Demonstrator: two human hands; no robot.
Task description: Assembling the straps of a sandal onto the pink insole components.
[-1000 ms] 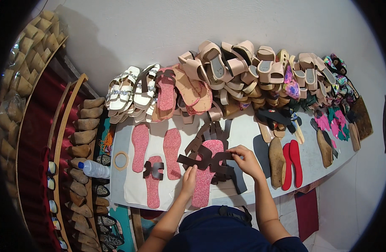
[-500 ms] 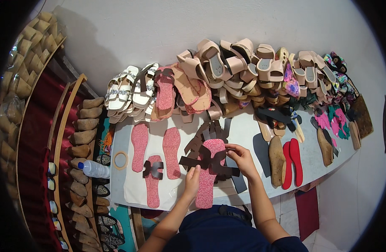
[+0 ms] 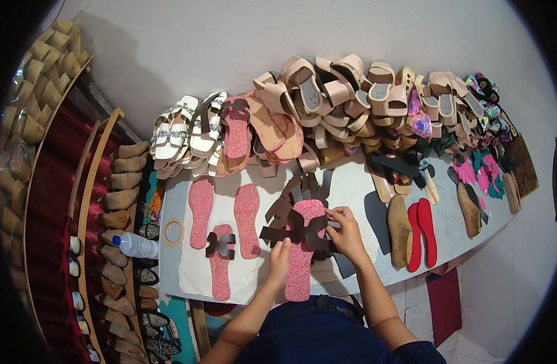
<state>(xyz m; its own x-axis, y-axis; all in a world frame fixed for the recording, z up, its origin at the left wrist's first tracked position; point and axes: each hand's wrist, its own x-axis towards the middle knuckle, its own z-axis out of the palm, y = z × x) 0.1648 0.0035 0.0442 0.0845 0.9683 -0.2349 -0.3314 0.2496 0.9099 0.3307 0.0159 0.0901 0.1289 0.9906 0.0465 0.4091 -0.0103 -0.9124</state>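
Over the near edge of the table I hold a pink patterned insole (image 3: 298,276) with a dark brown cut-out sandal strap (image 3: 315,233) lying across its upper half. My left hand (image 3: 280,265) is closed at their left side, its thumb at the strap's lower edge. On the right, my right hand (image 3: 346,235) is closed around the strap's right end, with fingertips near the insole's edge; its grip is partly hidden. Behind them lies a pile of brown straps (image 3: 280,212). A second pink insole (image 3: 220,279) on the left carries another brown strap (image 3: 220,244).
Two bare pink insoles (image 3: 247,218) lie left on white paper, near a tape roll (image 3: 173,232) and a water bottle (image 3: 138,245). Wooden lasts (image 3: 400,233) and red soles (image 3: 426,233) lie right. Heaped beige sandals (image 3: 381,91) and white sandals (image 3: 172,136) line the wall.
My right hand has shifted slightly down and now covers the strap's right end, which stuck out before. The left hand and the insole have hardly moved.
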